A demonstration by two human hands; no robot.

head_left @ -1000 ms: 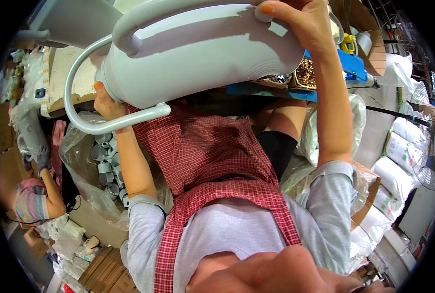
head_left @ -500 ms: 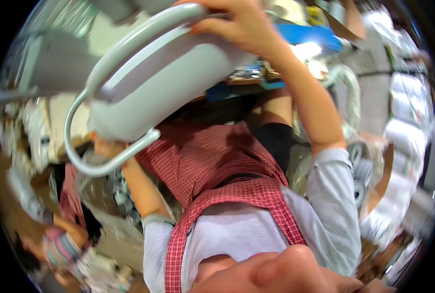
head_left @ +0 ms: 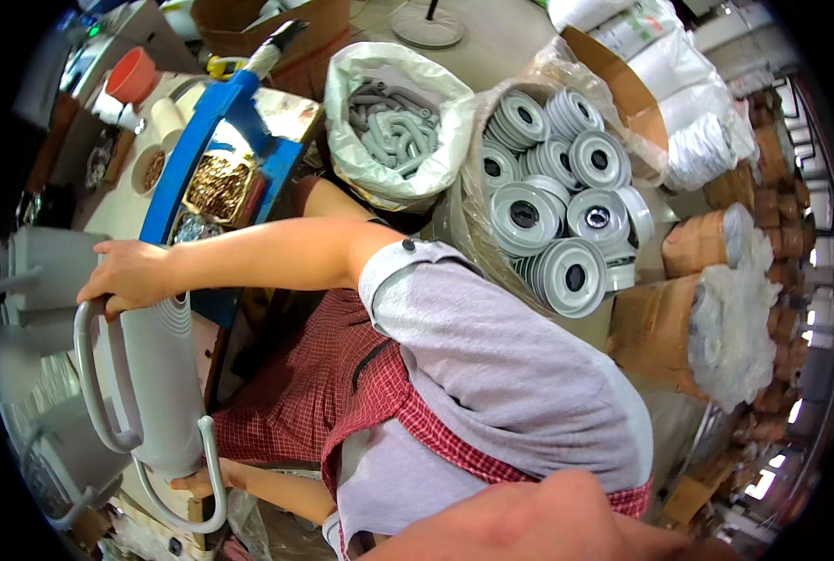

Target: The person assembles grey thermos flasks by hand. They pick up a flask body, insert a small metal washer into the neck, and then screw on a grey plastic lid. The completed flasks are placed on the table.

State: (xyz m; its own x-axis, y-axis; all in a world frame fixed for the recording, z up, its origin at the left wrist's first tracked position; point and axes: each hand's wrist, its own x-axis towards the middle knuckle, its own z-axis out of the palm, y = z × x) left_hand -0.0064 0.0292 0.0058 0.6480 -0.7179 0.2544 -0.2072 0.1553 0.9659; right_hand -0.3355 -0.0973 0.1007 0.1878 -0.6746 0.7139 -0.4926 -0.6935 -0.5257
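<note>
At the left I hold a long, light grey plastic body (head_left: 159, 383) with rounded ends and curved tubular handles. My right hand (head_left: 127, 276) is closed round its far end, where a bar-like handle (head_left: 87, 374) joins it. Close to its near end is my left hand (head_left: 192, 481), partly hidden behind a thin grey bail handle (head_left: 213, 467); its fingers are tucked beneath the body. Other grey plastic bodies (head_left: 57, 266) of a similar kind stand beyond it to the left.
A blue metal fixture (head_left: 188, 164) stands on the workbench beside a tray of brass-coloured small parts (head_left: 218, 187). A white sack (head_left: 342, 140) holds grey curved tubes. Several stacks of round grey discs (head_left: 538, 215) fill a lined carton. Cardboard boxes (head_left: 655, 327) are at the right.
My view has swung right, and the grey body now appears farther left and more upright in the picture. Both hands have stayed on it.
</note>
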